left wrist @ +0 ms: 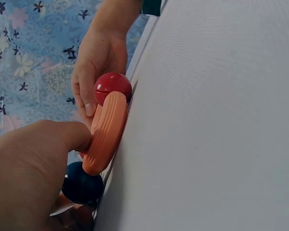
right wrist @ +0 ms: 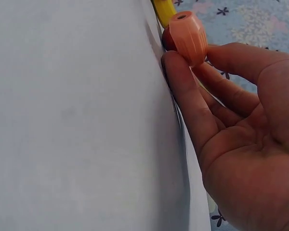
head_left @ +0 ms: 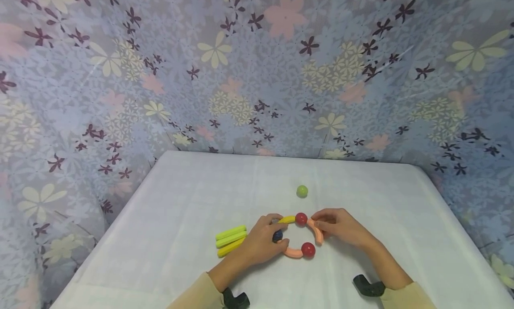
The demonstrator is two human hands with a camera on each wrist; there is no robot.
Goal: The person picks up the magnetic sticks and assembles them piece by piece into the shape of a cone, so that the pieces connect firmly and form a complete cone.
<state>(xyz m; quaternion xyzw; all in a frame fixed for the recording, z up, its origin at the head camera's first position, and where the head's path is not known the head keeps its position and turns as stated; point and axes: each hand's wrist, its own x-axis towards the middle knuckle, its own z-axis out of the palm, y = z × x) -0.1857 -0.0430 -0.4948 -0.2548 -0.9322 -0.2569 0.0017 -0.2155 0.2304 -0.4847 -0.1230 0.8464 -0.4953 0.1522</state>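
Observation:
A nearly closed ring of curved toy rods and balls lies on the white table. It has a yellow curved rod (head_left: pixel 287 219), a red ball (head_left: pixel 301 219), a dark blue ball (head_left: pixel 277 236), a lower orange curved rod (head_left: pixel 294 253) and a second red ball (head_left: pixel 308 250). My left hand (head_left: pixel 263 240) holds the ring's left side, fingers by the yellow rod and thumb on the lower orange rod (left wrist: pixel 106 134). At the right, my right hand (head_left: pixel 339 227) pinches another orange curved rod (right wrist: pixel 189 38) between thumb and finger. That rod's upper end meets the upper red ball; its lower end stands apart.
Left of the ring lie several straight yellow-green and yellow rods (head_left: pixel 231 238) side by side. A green ball (head_left: pixel 302 191) sits farther back. Dark wrist straps (head_left: pixel 368 286) show near both sleeves. Behind the white-covered table (head_left: pixel 201 184) hangs a flowered cloth (head_left: pixel 257 77).

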